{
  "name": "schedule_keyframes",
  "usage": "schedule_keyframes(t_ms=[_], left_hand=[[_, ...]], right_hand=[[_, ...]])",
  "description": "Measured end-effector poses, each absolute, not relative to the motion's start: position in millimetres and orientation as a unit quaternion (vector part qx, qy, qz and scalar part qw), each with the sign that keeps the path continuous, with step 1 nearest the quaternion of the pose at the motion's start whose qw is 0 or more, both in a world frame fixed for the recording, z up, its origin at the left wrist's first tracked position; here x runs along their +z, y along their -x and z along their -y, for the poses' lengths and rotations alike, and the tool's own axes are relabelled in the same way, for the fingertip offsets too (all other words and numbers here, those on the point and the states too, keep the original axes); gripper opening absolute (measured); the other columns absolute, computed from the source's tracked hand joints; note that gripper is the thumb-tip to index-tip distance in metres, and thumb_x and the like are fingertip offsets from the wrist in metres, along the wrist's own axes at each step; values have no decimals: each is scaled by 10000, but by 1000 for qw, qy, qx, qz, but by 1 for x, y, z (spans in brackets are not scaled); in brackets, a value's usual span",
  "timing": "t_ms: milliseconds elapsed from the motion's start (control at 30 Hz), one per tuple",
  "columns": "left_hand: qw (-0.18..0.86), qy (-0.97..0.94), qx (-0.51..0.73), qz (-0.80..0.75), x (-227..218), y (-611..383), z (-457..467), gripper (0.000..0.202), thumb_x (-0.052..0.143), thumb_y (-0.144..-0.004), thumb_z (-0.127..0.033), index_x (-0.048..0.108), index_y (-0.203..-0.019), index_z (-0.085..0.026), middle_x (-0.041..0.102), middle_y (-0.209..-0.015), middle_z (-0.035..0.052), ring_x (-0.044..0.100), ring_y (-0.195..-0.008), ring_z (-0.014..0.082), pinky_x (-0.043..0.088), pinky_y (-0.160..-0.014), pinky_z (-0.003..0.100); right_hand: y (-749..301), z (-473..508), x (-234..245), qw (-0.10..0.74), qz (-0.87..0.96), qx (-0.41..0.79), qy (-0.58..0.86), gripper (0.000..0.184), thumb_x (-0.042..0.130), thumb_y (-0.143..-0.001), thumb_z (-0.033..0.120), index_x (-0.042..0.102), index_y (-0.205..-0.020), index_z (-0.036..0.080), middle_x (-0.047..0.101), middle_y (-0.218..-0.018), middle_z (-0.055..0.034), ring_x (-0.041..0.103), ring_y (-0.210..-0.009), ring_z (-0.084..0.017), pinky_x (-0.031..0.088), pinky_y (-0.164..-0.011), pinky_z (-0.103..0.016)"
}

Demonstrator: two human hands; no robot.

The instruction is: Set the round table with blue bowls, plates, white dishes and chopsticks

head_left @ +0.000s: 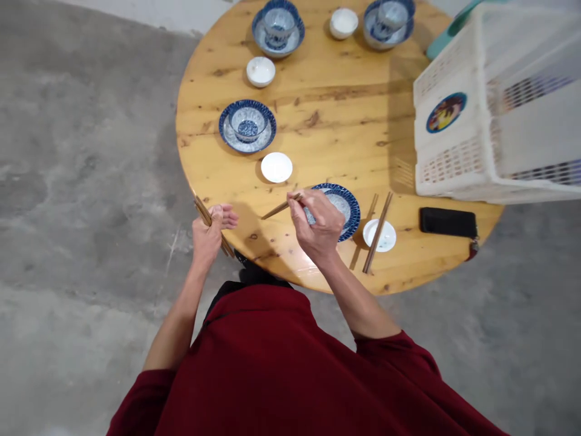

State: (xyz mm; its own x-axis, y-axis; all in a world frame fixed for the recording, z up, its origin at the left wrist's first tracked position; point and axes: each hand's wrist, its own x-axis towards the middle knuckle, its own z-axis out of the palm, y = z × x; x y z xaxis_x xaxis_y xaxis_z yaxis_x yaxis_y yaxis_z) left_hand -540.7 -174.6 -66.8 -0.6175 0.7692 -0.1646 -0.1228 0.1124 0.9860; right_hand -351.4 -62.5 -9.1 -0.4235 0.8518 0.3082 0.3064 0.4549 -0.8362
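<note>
My left hand (209,235) is at the table's left front edge, its thumb closed over several wooden chopsticks (202,210) while the other fingers stretch out. Over the table, my right hand (320,224) pinches wooden chopsticks (275,210) whose tips point left and down. Behind that hand lies a blue-rimmed plate (353,209), partly covered. A small white dish (276,168) is just beyond the chopstick tips. Right of the plate, a pair of chopsticks (378,232) rests across another small white dish (388,237).
A blue-patterned plate with a bowl (248,124) stands at the left of the round wooden table (336,127). More stacked bowls (278,27) and small white bowls (261,71) are farther back. A white plastic basket (447,145) and a black phone (448,221) occupy the right side.
</note>
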Motion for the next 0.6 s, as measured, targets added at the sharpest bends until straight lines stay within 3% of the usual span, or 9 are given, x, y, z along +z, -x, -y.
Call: schedule_keyframes(t_ms=[167, 267, 367, 533, 600], left_hand=[[360, -285, 559, -690, -62, 550, 169, 528, 555, -946, -642, 719, -976, -141, 767, -873, 92, 603, -560, 94, 451, -516, 215], [351, -324, 510, -715, -59, 564, 172, 508, 527, -972, -596, 744, -914, -141, 748, -807, 69, 569, -555, 98, 416, -517, 221], [362, -373, 449, -727, -53, 584, 174, 497, 534, -966, -574, 777, -985, -141, 744, -771, 58, 616, -607, 134, 461, -583, 238], [401, -448, 391, -697, -49, 621, 193, 475, 566, -927, -585, 794, -1011, -177, 796, -1045, 94, 725, -993, 239, 535, -856, 288], [428, -458, 366, -687, -52, 639, 208, 478, 576, -909, -600, 799, -981, -183, 800, -1021, 79, 720, -995, 252, 531, -849, 295]], right_hand=[[352, 49, 0, 427, 732, 360, 389, 187, 610, -965, 369, 720, -867, 254, 744, -921, -79, 702, -904, -250, 573, -879, -458], [361, 39, 4, 449, 689, 387, 418, 217, 646, -935, 402, 727, -811, 243, 720, -815, -48, 668, -770, -212, 571, -766, -402], [377, 33, 1, 455, 618, 468, 438, 236, 710, -870, 455, 746, -791, 235, 686, -737, -20, 635, -687, -186, 551, -675, -354], [415, 43, -12, 460, 507, 570, 455, 288, 781, -758, 487, 733, -732, 205, 655, -688, -13, 598, -647, -148, 511, -625, -299], [430, 53, -18, 460, 473, 595, 459, 315, 813, -709, 498, 730, -747, 196, 653, -690, -12, 591, -637, -134, 501, -617, -285]])
